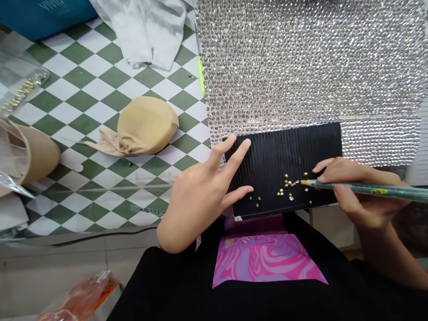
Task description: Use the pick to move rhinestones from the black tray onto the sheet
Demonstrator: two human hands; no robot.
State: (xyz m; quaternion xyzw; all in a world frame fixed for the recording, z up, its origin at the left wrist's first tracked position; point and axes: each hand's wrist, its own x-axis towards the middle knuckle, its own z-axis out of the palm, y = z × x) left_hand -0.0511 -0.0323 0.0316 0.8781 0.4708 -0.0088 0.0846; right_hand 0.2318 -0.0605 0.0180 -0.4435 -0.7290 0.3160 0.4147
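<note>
My right hand (361, 191) is closed round a green pencil-like tool (364, 188) with a yellow tip. That tip points at a small group of gold and clear rhinestones (288, 183) on a black ridged tray (267, 156). My left hand (207, 187) lies with its fingers spread over the tray's left side, fingertips touching it. A few rhinestones sit near the left thumb. Behind the tray spreads a sheet covered in silver rhinestones (307, 71), partly hidden by the tray.
A beige cloth-wrapped pad (147, 125) lies on the checked tablecloth (100, 187). White gloves (143, 26) and a teal bag (47, 18) are at the back. A cardboard roll (40, 151) and a clear bag of gold pieces (22, 93) stand left. A pink swirled sheet (267, 258) rests on my lap.
</note>
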